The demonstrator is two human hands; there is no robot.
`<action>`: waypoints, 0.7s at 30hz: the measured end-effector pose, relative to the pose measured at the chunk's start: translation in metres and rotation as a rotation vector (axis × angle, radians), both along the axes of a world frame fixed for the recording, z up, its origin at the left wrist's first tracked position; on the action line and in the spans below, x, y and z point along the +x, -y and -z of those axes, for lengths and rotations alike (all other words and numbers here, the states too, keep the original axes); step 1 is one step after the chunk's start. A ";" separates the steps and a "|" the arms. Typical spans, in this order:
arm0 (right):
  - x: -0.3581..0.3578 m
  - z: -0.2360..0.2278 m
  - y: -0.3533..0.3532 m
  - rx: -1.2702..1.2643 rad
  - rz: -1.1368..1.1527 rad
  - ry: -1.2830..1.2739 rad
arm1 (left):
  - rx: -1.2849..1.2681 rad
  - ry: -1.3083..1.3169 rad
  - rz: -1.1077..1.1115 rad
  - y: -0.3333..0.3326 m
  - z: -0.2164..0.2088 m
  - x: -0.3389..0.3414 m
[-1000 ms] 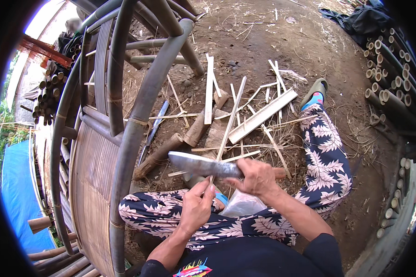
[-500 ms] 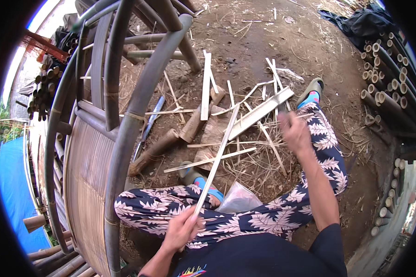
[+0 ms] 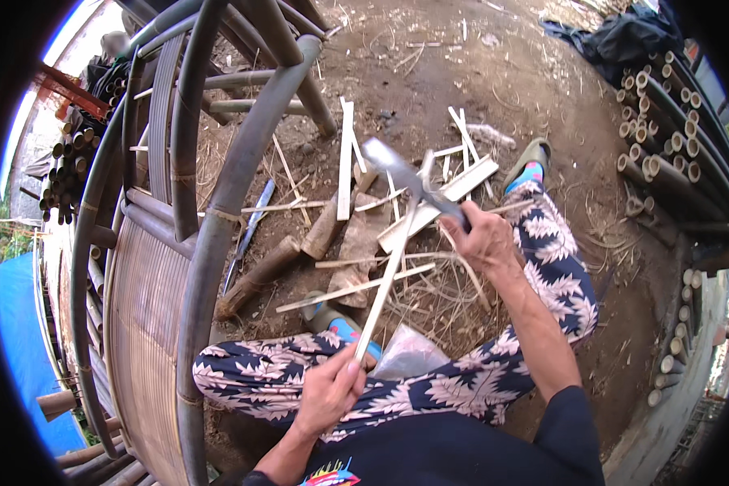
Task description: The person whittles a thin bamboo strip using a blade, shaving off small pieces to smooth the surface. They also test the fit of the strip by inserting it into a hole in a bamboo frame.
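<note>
My left hand [image 3: 329,392], low in the middle above my lap, is closed around the lower end of a long pale bamboo strip [image 3: 383,293]. The strip slants up and away from me. My right hand [image 3: 488,240] grips the dark handle of a broad-bladed knife [image 3: 394,168]. Its shiny blade, smeared by motion, points up and left and crosses the strip near its far end; whether the edge touches it I cannot tell. Under the knife lie a wide split bamboo piece [image 3: 471,180] and a wooden block [image 3: 356,251].
A bamboo chair [image 3: 150,324] stands close on my left. Beside it on the dirt lie a long blade-like tool [image 3: 251,231] and a round log [image 3: 259,277]. Several loose strips and shavings surround the block. A clear plastic bag [image 3: 411,354] sits between my legs. Bamboo poles [image 3: 664,154] are stacked at right.
My right hand has moved left, bringing the knife blade into plain view across the strip's far part. My left hand keeps its hold on the strip. The whole view has shifted slightly.
</note>
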State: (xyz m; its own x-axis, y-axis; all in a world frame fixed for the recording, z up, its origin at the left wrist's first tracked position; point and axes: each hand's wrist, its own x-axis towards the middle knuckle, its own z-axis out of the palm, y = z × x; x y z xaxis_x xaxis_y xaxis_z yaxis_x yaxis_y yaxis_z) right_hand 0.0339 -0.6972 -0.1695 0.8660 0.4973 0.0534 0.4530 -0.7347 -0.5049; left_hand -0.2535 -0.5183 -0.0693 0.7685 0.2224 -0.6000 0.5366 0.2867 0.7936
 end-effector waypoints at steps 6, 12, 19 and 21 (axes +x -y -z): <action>0.034 -0.013 0.019 0.365 0.252 -0.374 | -0.025 0.097 -0.142 -0.022 0.017 -0.058; -0.109 -0.031 -0.065 0.812 0.089 -1.163 | 0.390 0.524 -0.496 -0.024 0.063 0.087; -0.061 -0.025 -0.062 1.171 0.275 -1.163 | -0.340 0.304 -0.113 -0.012 0.058 0.058; -0.042 -0.016 -0.049 1.095 0.223 -1.027 | -0.765 0.121 0.018 -0.035 0.055 0.034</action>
State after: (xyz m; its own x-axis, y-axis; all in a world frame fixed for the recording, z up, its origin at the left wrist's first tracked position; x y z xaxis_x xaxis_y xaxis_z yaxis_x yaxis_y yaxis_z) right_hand -0.0077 -0.6486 -0.1537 0.8065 0.4715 -0.3567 -0.4905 0.1966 -0.8490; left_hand -0.2192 -0.4829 -0.1247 0.8382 -0.2337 -0.4927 0.4686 0.7707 0.4317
